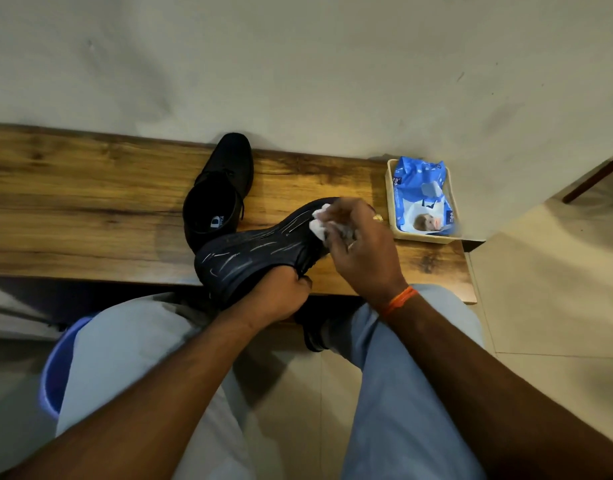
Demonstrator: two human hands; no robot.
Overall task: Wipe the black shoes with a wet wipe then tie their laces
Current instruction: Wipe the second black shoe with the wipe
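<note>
- Head view, looking down at a seated person's lap and a long wooden bench (90, 202) that is running along a pale wall (298, 64)
- The left hand (281, 294) is gripping one black shoe (249, 258) at its opening, fingers curled tightly over the edge, and is holding it tipped up with the ridged sole facing the camera, heel towards the person and toe pointing away to the right
- The right hand (360, 251) is pinching a crumpled white wet wipe (318, 227) in bent fingers and is pressing it against the sole near the toe; an orange thread band (398, 301) is sitting around that wrist
- The second black shoe (222, 188) is standing upright on the bench just behind the held one, toe towards the wall, its laces (242, 207) hanging loose down its right side
- A blue pack of wipes (423, 199) is lying in a shallow cream tray (390, 202) at the right end of the bench, near the right hand but not touching it
- Light blue trousers (402, 393) are covering both knees in the foreground, and a blue bucket (55, 375) is showing partly beside the left leg on the tiled floor (558, 306)
</note>
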